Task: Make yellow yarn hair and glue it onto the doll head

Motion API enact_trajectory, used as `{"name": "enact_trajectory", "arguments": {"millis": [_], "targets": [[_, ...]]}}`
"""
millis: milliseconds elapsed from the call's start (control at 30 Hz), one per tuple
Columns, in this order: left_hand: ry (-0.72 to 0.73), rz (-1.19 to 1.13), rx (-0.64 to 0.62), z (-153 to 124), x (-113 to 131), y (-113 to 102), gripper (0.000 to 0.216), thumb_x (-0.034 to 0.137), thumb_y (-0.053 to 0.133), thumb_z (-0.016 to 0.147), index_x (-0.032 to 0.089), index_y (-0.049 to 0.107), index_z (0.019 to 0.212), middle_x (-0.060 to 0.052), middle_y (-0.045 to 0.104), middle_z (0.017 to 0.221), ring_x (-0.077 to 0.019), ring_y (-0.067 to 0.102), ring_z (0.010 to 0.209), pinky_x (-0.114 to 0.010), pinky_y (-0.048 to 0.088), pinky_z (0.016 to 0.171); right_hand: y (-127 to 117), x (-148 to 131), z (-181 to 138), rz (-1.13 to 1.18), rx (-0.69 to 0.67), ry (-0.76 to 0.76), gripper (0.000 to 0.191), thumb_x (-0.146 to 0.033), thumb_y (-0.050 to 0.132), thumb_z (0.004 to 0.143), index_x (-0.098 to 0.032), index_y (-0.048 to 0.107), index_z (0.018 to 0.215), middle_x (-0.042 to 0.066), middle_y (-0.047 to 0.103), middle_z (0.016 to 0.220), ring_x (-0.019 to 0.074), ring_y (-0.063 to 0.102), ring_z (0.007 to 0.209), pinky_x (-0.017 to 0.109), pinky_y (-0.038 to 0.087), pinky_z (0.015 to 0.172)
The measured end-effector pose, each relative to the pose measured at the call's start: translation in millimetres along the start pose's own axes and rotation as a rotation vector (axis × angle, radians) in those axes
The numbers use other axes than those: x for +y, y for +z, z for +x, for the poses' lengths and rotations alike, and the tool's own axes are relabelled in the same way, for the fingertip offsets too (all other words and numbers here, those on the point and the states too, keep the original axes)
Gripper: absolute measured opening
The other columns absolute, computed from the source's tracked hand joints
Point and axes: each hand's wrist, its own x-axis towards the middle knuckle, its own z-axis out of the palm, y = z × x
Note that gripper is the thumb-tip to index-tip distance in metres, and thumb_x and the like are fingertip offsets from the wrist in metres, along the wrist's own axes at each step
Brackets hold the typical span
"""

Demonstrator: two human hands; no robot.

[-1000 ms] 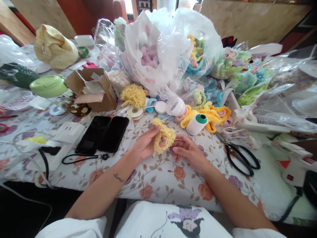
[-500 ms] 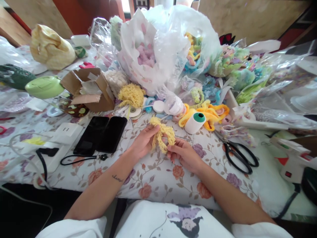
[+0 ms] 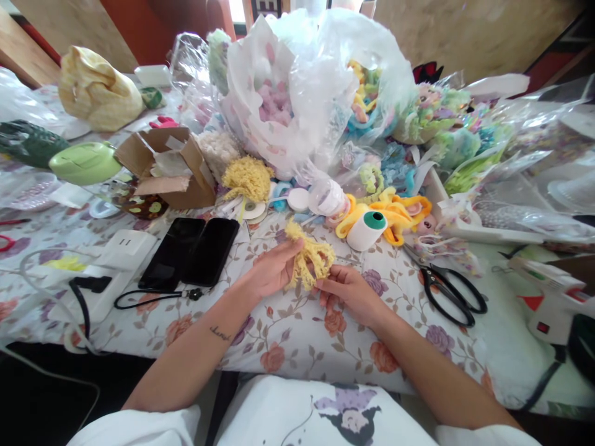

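Note:
Between my two hands, a little above the flowered tablecloth, is a looped piece of fluffy yellow yarn (image 3: 310, 257). My left hand (image 3: 274, 267) pinches its upper left part, the thumb lying over the strands. Fingertips of my right hand (image 3: 346, 291) are closed on its lower right edge. Some of the fingers behind the yarn are hidden. Beyond my hands stands a white thread cone (image 3: 365, 234) with a green top, leaning against a yellow-orange plush piece (image 3: 395, 214). A bushy yellow yarn bundle (image 3: 248, 178) lies farther back on the left.
Black-handled scissors (image 3: 453, 294) and a white glue gun (image 3: 542, 297) lie to the right. Two black phones (image 3: 188, 254), a power strip (image 3: 100, 279) and an open cardboard box (image 3: 170, 170) are on the left. Plastic bags (image 3: 320, 93) of plush pieces fill the back of the table.
The yellow yarn has shifted slightly right and its strands have spread apart. My left hand has moved a little to the right with it; my right hand has barely moved.

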Motion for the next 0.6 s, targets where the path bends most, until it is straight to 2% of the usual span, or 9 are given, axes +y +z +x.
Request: {"name": "enact_trajectory", "arguments": {"millis": [67, 167, 233, 400, 600], "targets": [[-0.039, 0.015, -0.078, -0.3, 0.4, -3.4, 0.02, 0.025, 0.067, 0.079, 0.011, 0.065, 0.093, -0.007, 0.07, 0.082, -0.0148, 0.066, 0.072, -0.023, 0.053, 0.068, -0.5, -0.8, -0.2, -0.009, 0.034, -0.016, 0.024, -0.039, 0.068, 0.075, -0.017, 0.06, 0.076, 0.003, 0.069, 0.071, 0.0131, 0.06, 0.049, 0.024, 0.045, 0.043], [-0.064, 0.043, -0.059, 0.1, -1.0, -5.2, 0.013, 0.015, 0.068, 0.077, 0.008, 0.067, 0.088, -0.008, 0.071, 0.079, -0.0143, 0.067, 0.071, -0.022, 0.053, 0.068, -1.2, -2.4, -1.1, -0.028, 0.051, -0.038, 0.024, -0.04, 0.069, 0.075, -0.018, 0.06, 0.077, 0.003, 0.069, 0.074, 0.0139, 0.061, 0.052, 0.025, 0.046, 0.045], [-0.067, 0.03, -0.01, 0.6, -1.9, -3.1, 0.011, 0.016, 0.064, 0.08, 0.006, 0.067, 0.085, -0.009, 0.071, 0.078, -0.0155, 0.067, 0.071, -0.024, 0.053, 0.071, -1.7, -3.1, -1.7, -0.035, 0.034, -0.045, 0.024, -0.04, 0.069, 0.075, -0.018, 0.061, 0.081, 0.002, 0.068, 0.07, 0.014, 0.06, 0.052, 0.025, 0.047, 0.046], [-0.047, -0.075, 0.092, 0.6, -0.6, 4.4, 0.013, 0.013, 0.056, 0.084, 0.006, 0.066, 0.091, -0.011, 0.071, 0.083, -0.0175, 0.068, 0.077, -0.028, 0.054, 0.078, -3.4, -1.7, -1.8, -0.094, 0.011, -0.053, 0.023, -0.04, 0.066, 0.077, -0.018, 0.062, 0.081, 0.001, 0.064, 0.062, 0.0144, 0.06, 0.053, 0.024, 0.045, 0.046], [-0.02, -0.035, 0.032, 1.8, -1.0, -1.7, 0.02, 0.021, 0.055, 0.087, 0.006, 0.067, 0.094, -0.012, 0.071, 0.087, -0.0186, 0.068, 0.079, -0.028, 0.054, 0.076, -3.2, -1.9, -2.3, -0.095, -0.006, -0.051, 0.019, -0.036, 0.065, 0.078, -0.018, 0.062, 0.081, 0.003, 0.067, 0.073, 0.0132, 0.06, 0.055, 0.023, 0.044, 0.047]]}}
